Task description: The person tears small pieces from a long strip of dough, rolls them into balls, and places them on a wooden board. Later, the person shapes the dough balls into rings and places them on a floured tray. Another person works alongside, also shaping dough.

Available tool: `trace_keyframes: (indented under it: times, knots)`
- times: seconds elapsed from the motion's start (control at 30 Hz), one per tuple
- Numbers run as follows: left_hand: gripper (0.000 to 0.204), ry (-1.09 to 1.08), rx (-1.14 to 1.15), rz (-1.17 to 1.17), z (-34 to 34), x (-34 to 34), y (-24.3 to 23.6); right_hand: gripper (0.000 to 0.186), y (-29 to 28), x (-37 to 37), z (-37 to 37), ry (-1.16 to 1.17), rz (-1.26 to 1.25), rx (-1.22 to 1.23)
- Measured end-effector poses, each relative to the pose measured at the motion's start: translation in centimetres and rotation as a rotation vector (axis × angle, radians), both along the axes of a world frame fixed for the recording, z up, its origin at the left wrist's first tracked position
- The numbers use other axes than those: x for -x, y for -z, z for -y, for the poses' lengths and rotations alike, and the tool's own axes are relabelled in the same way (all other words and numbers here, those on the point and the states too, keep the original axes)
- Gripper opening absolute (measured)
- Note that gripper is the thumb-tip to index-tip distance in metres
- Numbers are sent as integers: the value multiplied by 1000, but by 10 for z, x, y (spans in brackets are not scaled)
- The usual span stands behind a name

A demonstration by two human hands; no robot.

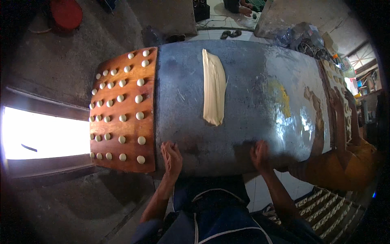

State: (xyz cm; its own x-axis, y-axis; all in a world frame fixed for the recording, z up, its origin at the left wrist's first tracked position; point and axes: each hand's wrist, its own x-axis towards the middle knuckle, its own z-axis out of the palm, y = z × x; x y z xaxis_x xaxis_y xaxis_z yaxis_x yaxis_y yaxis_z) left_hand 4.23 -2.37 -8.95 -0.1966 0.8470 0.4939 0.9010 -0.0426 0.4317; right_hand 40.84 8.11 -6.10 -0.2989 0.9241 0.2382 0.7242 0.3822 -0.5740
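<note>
A long, flattened strip of pale dough (213, 87) lies lengthwise on the grey worktop (183, 81), in front of me. My left hand (171, 157) hovers at the near edge, beside the wooden board, its bent fingers apart and nothing visible in them. Farther right along the same edge is my right hand (260, 154), blurred, so its grip is unclear. Both hands are short of the dough. On the left, the wooden board (132, 107) carries rows of several small round dough pieces (140, 115).
A co-worker in orange (345, 166) reaches along a right-hand board of dough pieces (333, 73). Bags and clutter (304, 38) line the back right edge. A rack (325, 211) stands below right. Beyond are sandals (230, 34) and another seated person (237, 8).
</note>
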Motion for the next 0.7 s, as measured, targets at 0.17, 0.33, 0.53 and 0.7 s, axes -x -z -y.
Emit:
trace_keyframes:
  times: [0.17,0.33,0.53,0.7]
  knots:
    - [58,129,276,183,-6,7,-80,18,3,10,30,-112,-121,-139]
    - [40,559,472,169,19,62,-78,25,-4,-2,36,263,109,206]
    - [34,455,369,520,-31,206,-164,16,-78,44,10,75,370,296]
    - [62,156,-159,355,-190,389,-178,56,-170,372,-151,-265,-51,154]
